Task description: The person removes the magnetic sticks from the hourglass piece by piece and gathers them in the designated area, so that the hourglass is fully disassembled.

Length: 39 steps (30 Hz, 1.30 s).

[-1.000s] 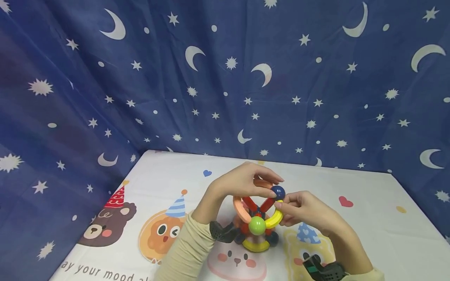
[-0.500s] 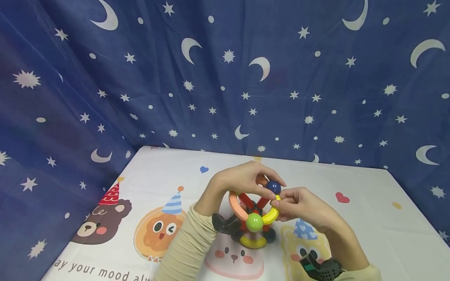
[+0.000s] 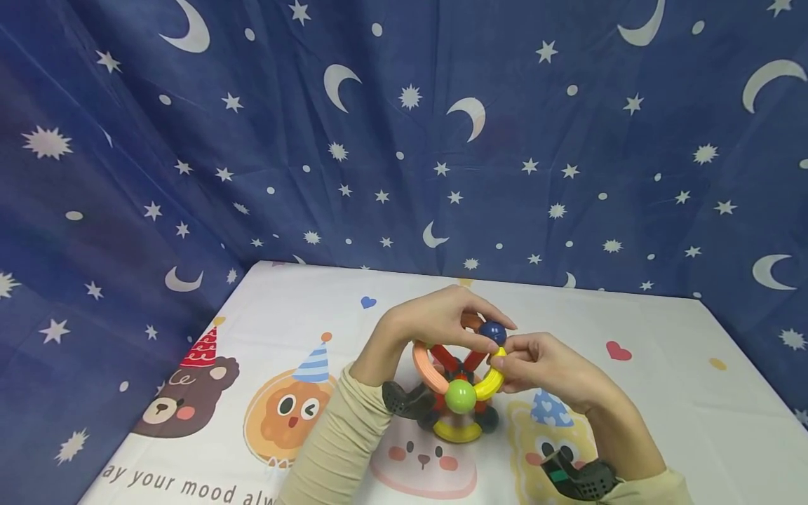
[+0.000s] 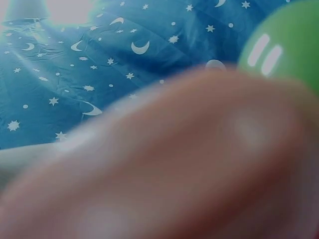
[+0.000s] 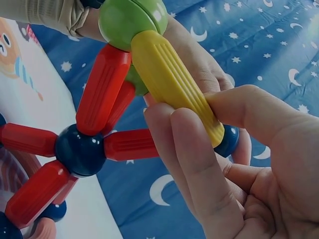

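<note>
A toy of magnetic rods and balls stands on the table, with red rods (image 5: 102,89) meeting at a dark blue hub ball (image 5: 79,150). On its upper ring, an orange curved rod (image 3: 428,368) and a yellow curved rod (image 3: 491,384) meet at a green ball (image 3: 461,397). My left hand (image 3: 445,319) pinches a dark blue ball (image 3: 493,332) between thumb and fingers, at the yellow rod's upper end. With thumb and fingers, my right hand (image 3: 546,368) pinches that yellow rod. Blurred fingers fill the left wrist view beside a green ball (image 4: 286,45).
A white cloth (image 3: 669,372) with cartoon prints covers the table. Behind and to the left hangs a blue curtain (image 3: 379,140) with moons and stars. The toy's lower yellow curved rod (image 3: 457,431) lies close to the cloth, with dark balls beside it.
My left fingers have come farther over the dark blue ball, which has shifted slightly left. The right hand keeps its pinch on the yellow curved rod. The head view has tilted a little.
</note>
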{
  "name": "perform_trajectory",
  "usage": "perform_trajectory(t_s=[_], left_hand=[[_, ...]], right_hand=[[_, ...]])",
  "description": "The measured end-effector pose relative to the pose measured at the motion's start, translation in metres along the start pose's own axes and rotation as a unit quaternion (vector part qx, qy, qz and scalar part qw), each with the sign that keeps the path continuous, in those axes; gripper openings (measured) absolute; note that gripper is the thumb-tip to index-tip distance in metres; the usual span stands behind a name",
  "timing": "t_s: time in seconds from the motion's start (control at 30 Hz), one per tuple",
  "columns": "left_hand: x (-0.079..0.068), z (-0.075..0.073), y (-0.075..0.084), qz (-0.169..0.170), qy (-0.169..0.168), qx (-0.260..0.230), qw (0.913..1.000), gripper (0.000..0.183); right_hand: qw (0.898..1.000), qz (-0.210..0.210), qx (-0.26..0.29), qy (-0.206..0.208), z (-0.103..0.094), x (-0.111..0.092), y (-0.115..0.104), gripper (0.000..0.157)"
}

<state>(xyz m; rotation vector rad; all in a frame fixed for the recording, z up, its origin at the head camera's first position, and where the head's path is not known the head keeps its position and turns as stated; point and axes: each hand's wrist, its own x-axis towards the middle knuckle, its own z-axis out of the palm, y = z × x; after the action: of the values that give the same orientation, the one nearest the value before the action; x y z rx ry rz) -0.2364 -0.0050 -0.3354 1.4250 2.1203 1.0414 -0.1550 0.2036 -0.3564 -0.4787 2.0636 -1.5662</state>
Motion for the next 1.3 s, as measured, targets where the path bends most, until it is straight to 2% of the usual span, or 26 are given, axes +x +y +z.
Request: perform_trajectory(t_s=[0.3, 0.53, 0.97, 1.03, 1.13, 1.23, 1.3], left_hand=[[-0.003, -0.001, 0.002, -0.005, 0.005, 0.001, 1.0000, 0.037], [-0.004, -0.001, 0.005, -0.013, 0.005, 0.003, 0.9999, 0.038], [-0.009, 0.002, 0.011, -0.026, 0.024, 0.028, 0.9990, 0.044], [-0.011, 0.003, 0.013, -0.036, 0.038, 0.025, 0.9983, 0.046], [-0.020, 0.004, 0.019, -0.044, 0.087, 0.060, 0.9934, 0.048], [-0.037, 0.005, 0.028, -0.026, 0.144, 0.115, 0.9825, 0.042], [-0.050, 0.008, 0.035, -0.008, 0.167, 0.158, 0.9732, 0.034]], right_hand=[[1.000, -0.007, 0.001, -0.013, -0.001, 0.001, -0.002, 0.030], [1.000, -0.001, 0.003, -0.021, -0.002, -0.002, -0.002, 0.027], [0.999, -0.011, -0.007, -0.039, -0.006, -0.005, 0.004, 0.030], [0.999, -0.013, -0.012, -0.038, -0.007, -0.005, 0.004, 0.029], [0.999, -0.012, -0.016, -0.033, -0.009, -0.005, 0.005, 0.027], [0.999, -0.008, -0.016, -0.029, -0.008, -0.004, 0.006, 0.028], [1.000, -0.007, -0.015, -0.027, -0.007, -0.002, 0.006, 0.029]])
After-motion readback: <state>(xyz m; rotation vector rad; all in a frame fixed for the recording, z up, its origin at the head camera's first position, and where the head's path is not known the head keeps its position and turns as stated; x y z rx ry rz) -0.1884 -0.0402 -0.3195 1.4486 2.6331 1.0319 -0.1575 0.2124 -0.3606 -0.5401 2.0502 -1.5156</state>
